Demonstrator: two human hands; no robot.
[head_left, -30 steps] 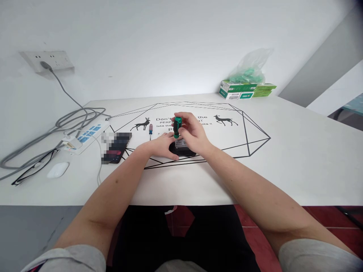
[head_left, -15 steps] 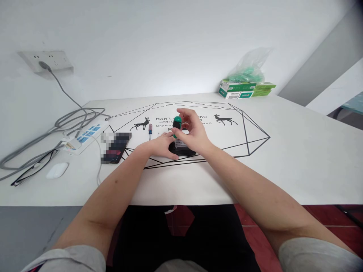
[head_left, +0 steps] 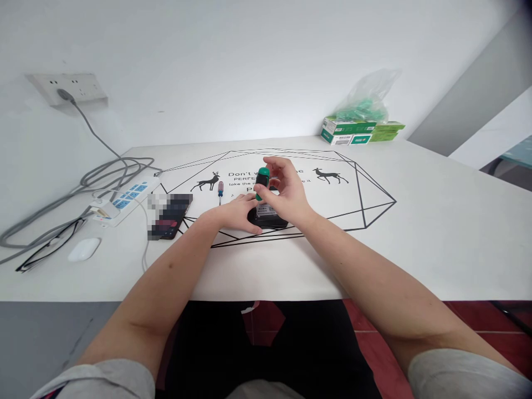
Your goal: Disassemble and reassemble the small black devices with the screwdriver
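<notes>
A screwdriver with a green and black handle (head_left: 262,178) stands nearly upright in my right hand (head_left: 288,191), thumb on one side and fingers curled on the other. Its thin shaft points down at a small black device (head_left: 272,221) with a pale label on its upper face. Whether the tip touches the device is too small to tell. My left hand (head_left: 239,215) grips the device's left side, thumb at the near edge and fingers at the far edge. Left of that hand, a second screwdriver with a reddish and blue handle (head_left: 220,189) lies on the mat.
On the left lie a partly blurred phone (head_left: 178,216), a white power strip (head_left: 133,197) with grey cables, glasses (head_left: 50,246) and a white case (head_left: 84,250). Green and white boxes (head_left: 349,130) under a plastic bag (head_left: 368,100) stand at the back right, by the wall.
My right hand and the green-handled screwdriver have shifted slightly right, and more of the shaft shows. My left hand and the device have hardly moved.
</notes>
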